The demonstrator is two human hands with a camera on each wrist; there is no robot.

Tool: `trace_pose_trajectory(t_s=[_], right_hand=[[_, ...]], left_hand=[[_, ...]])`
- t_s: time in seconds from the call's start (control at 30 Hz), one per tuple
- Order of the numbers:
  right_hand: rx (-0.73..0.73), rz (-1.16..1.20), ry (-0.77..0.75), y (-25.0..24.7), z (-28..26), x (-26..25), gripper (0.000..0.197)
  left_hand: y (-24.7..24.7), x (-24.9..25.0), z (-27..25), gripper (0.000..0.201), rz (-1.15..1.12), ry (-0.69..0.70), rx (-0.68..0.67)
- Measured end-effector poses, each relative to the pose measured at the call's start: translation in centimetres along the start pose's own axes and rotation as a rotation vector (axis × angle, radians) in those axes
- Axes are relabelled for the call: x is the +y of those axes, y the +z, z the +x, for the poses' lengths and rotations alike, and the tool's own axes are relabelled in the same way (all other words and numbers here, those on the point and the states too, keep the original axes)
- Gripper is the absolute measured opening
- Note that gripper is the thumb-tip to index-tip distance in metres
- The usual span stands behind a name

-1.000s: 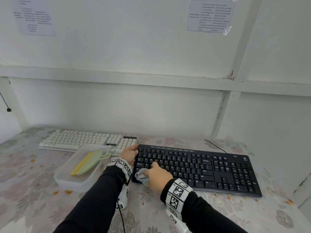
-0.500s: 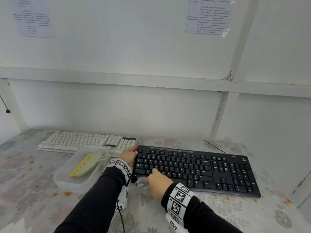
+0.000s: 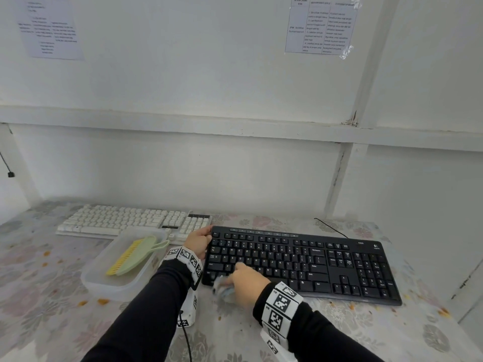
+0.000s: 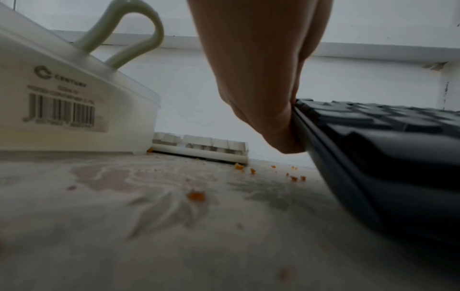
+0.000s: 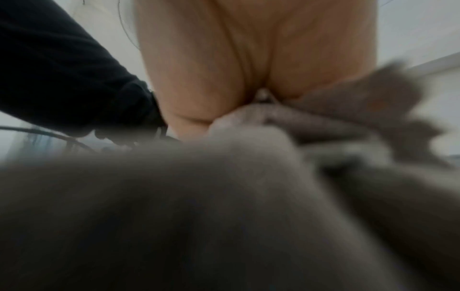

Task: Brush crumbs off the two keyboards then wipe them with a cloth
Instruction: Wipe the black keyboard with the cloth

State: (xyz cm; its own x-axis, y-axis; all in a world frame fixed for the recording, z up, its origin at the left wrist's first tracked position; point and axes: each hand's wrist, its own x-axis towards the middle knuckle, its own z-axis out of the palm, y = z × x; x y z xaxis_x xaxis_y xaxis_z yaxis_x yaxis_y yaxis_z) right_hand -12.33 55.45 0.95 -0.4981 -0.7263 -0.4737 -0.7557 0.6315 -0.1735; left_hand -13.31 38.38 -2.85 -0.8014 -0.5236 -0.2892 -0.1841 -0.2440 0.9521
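Note:
A black keyboard (image 3: 313,262) lies on the flowered table, right of centre. My left hand (image 3: 200,240) grips its far left corner; the left wrist view shows that left hand (image 4: 268,110) against the black keyboard (image 4: 388,137) edge. My right hand (image 3: 245,279) holds a bunched pale grey cloth (image 3: 222,290) at the keyboard's near left corner. In the right wrist view the cloth (image 5: 224,206) is blurred and fills the frame under my right hand (image 5: 248,69). A white keyboard (image 3: 130,222) lies behind, to the left.
A clear plastic tub (image 3: 104,280) holds a green brush with yellow bristles (image 3: 133,254), just left of my left arm. Orange crumbs (image 4: 196,196) are scattered over the tablecloth. A white wall with a ledge stands close behind both keyboards. A cable (image 3: 330,227) leaves the black keyboard's back.
My right hand has slid the cloth from the left keys down toward the keyboard's near left corner. The left hand has stayed on the far left corner.

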Motion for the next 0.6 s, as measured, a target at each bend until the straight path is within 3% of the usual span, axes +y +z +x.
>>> trace_pose_trajectory(t_s=[0.07,0.17,0.27,0.53,0.6], right_hand=[[-0.061,-0.027,0.010,0.0,-0.7,0.3,0.046],[0.123,0.161,0.057,-0.3,-1.6,1.3,0.038],[0.275,0.195,0.152,-0.5,-1.2,2.1,0.029],[0.028,0.018,0.091,1.8,-0.5,0.8,0.039],[0.025,0.035,0.101,1.7,-0.6,1.0,0.039]], left_hand=[[0.0,0.0,0.0,0.046,0.004,-0.005,0.002],[0.0,-0.2,0.2,0.047,0.000,0.000,0.005],[0.1,-0.1,0.1,0.047,0.010,0.004,0.013],[0.3,-0.3,0.6,0.048,-0.004,0.020,0.043],[0.2,-0.4,0.7,0.049,-0.011,0.015,0.044]])
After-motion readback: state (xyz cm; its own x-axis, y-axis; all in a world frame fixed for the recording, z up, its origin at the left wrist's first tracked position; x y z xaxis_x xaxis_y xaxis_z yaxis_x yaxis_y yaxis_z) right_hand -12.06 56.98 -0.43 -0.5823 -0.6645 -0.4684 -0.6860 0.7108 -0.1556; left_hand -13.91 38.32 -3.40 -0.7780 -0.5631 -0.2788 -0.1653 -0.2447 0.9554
